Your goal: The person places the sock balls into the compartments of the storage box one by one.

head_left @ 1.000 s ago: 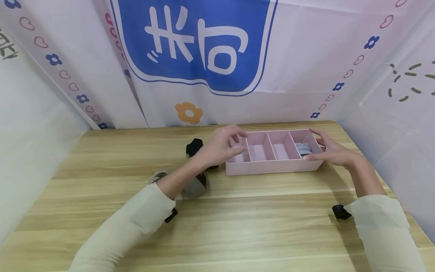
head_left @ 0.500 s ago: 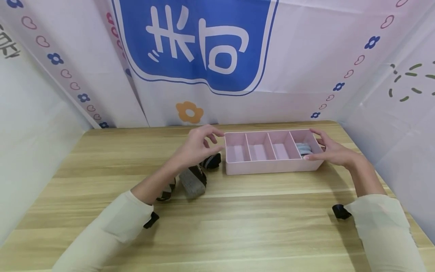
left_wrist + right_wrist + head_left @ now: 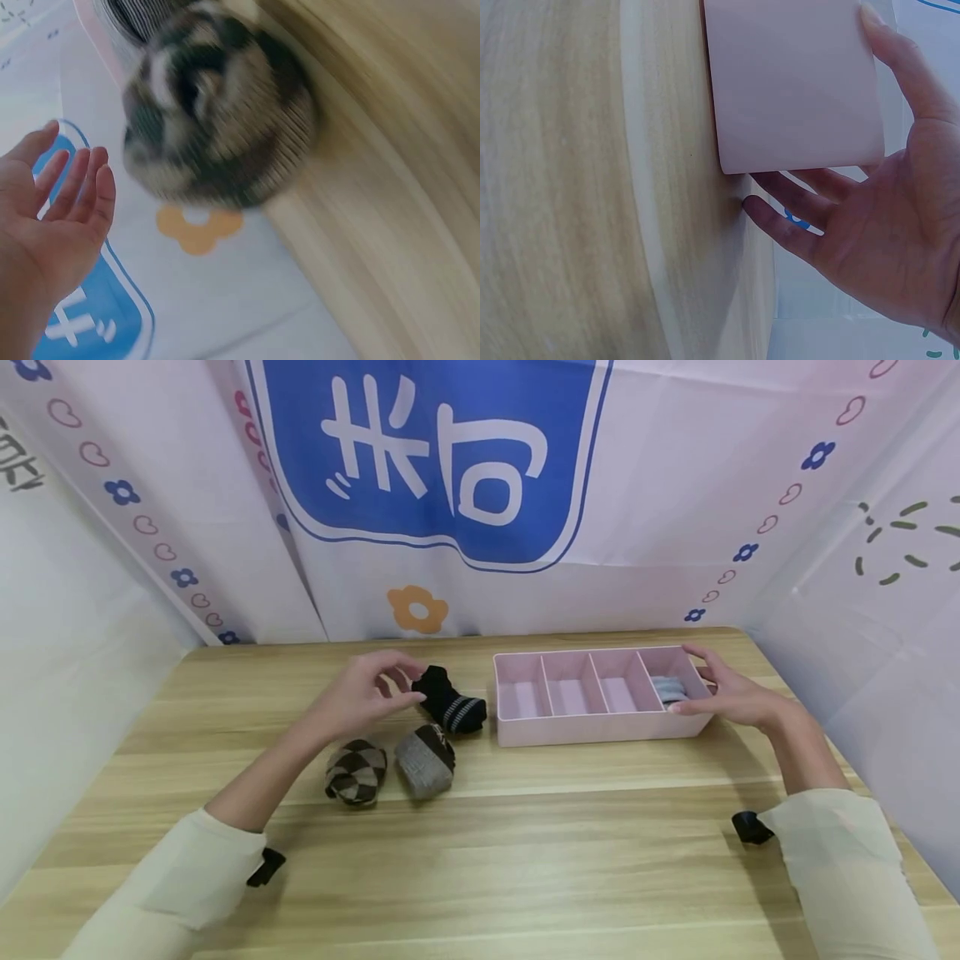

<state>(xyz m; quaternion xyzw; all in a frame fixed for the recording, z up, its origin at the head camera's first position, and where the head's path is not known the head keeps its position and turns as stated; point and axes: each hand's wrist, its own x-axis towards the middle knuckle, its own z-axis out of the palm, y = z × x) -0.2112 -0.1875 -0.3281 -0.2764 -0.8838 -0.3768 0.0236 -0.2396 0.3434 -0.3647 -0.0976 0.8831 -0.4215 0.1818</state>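
A pink divided storage box [image 3: 597,727] stands at the back of the table. My right hand [image 3: 731,693] grips its right end, thumb on the near rim and fingers behind; in the right wrist view the box's end wall [image 3: 795,90] lies against that hand. My left hand [image 3: 367,693] hovers left of a black rolled sock [image 3: 442,697] with grey stripes, fingertips right at its end. The left wrist view shows these fingers loosely bent around nothing. Nearer me lie a grey-and-black rolled sock [image 3: 425,764] and a brown checkered rolled sock [image 3: 357,772].
A light blue folded cloth piece [image 3: 667,687] sits in the box's rightmost compartment. The wooden table [image 3: 525,860] ends at a white printed cloth backdrop [image 3: 637,585], with white side walls left and right.
My left hand has moved left from over the box's leftmost compartment to the black sock, uncovering the other socks. My right hand has kept its grip on the box.
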